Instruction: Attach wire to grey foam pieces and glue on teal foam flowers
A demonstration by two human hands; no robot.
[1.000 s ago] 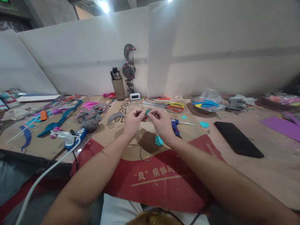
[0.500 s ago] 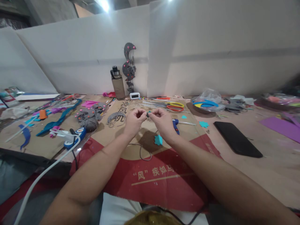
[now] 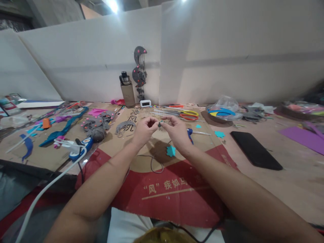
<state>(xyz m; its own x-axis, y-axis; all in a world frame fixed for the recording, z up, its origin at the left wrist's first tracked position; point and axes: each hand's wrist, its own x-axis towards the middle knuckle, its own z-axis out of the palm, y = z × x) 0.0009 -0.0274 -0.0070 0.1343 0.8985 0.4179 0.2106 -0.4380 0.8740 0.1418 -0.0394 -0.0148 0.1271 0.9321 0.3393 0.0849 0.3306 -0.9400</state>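
Over the cardboard sheet, my left hand [image 3: 146,131] and my right hand [image 3: 176,132] meet fingertip to fingertip. Pinched between both thumbs and forefingers is a small dark green piece [image 3: 159,124], too small to name. Below the hands, a turquoise star-edged foam cutout [image 3: 170,151] lies on the cardboard. A thin grey cord [image 3: 157,171] curls to its left. Beyond my right wrist the blue handle of a glue gun [image 3: 189,135] shows, most of it hidden by the hand. Scissors with red and yellow handles [image 3: 189,115] lie behind my right hand.
A bottle [image 3: 128,91] and a small white clock [image 3: 145,103] stand by the white partition [image 3: 101,64]. Grey felt pieces with pink dots [image 3: 97,126] and a power strip [image 3: 81,149] lie left. At right are a black phone [image 3: 255,150] and a tray of foam scraps [image 3: 222,114].
The right fingers have shifted slightly around the small dark piece, the forefinger now more raised. Both hands stay in nearly the same place.
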